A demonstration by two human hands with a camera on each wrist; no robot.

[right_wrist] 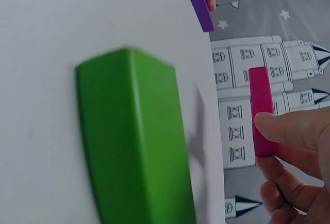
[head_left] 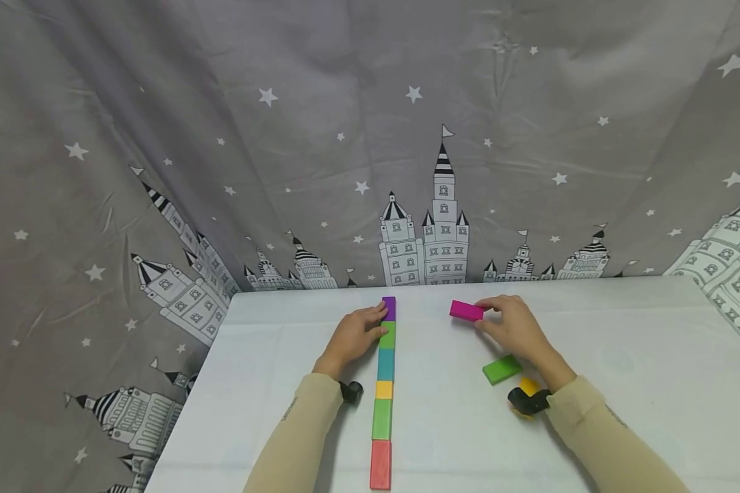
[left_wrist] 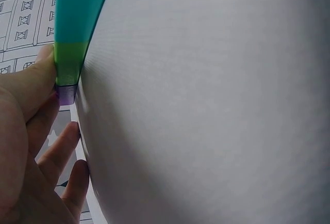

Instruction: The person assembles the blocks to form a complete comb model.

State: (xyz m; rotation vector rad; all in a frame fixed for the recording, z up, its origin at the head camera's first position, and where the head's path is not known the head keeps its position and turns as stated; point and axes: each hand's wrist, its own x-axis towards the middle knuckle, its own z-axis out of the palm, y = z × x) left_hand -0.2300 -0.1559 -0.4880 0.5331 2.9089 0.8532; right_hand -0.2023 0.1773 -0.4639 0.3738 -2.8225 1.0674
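Note:
A row of coloured blocks runs away from the person: red (head_left: 380, 465), green (head_left: 382, 419), orange (head_left: 384, 389), teal (head_left: 385, 365), light green (head_left: 387, 335) and purple (head_left: 389, 309) at the far end. My left hand (head_left: 354, 335) lies along the left of that far end, its fingertips at the purple block and its thumb by the light green one. Between thumb and fingers, my right hand (head_left: 515, 327) pinches a magenta block (head_left: 466, 311) by its right end, off to the right of the row. In the right wrist view, the magenta block (right_wrist: 262, 111) shows narrow side on.
A loose green block (head_left: 502, 370) lies on the white table (head_left: 443, 424) near the right forearm. Behind it a yellow-orange piece (head_left: 529, 385) is partly covered by the black wrist camera (head_left: 528, 401). A grey castle-print curtain (head_left: 345, 137) hangs beyond the table's far edge.

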